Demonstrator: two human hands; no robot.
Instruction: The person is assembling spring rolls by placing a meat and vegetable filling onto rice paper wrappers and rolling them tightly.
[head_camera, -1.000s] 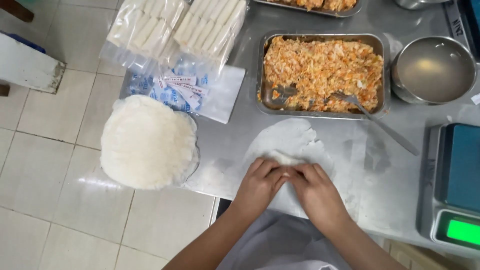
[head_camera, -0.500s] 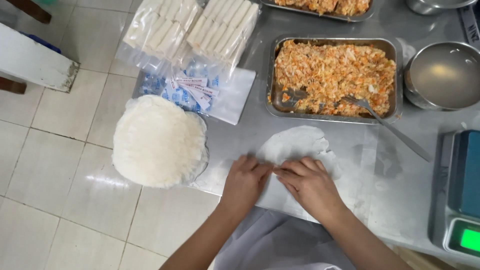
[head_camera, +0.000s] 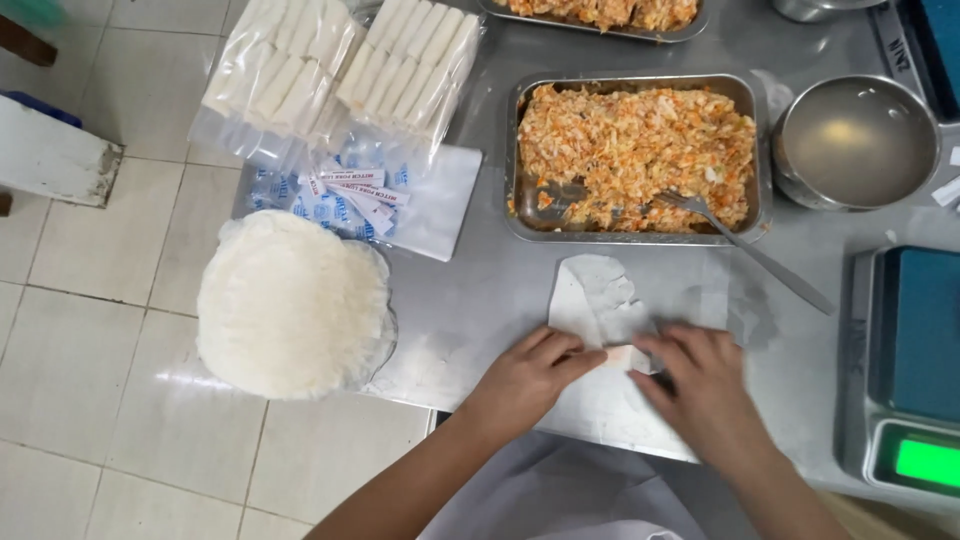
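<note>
The steel bench (head_camera: 470, 300) fills the upper right of your view, its near edge running just in front of your body and its left edge giving onto tiled floor (head_camera: 90, 330). The stack of round white wrappers (head_camera: 292, 303) overhangs that left edge, well apart from your hands. At the right edge stands the scale (head_camera: 905, 370), near your right wrist. Directly beyond your hands lies the metal tray of orange shredded filling (head_camera: 640, 150), a fork (head_camera: 745, 248) resting in it with its handle reaching down toward the right. To its right sits a round steel bowl (head_camera: 855, 140); to its left, two bags of finished white rolls (head_camera: 340, 70) lie over a flat packet of wrappers (head_camera: 370, 205). One wrapper sheet (head_camera: 600, 300) lies flat on the bench between tray and body, its far flap free. Your left hand (head_camera: 525, 375) and right hand (head_camera: 700, 385) lie side by side on it, fingers bent, fingertips pressing the small roll (head_camera: 625, 357) between them. Bare bench is left between the stack and your left hand.
</note>
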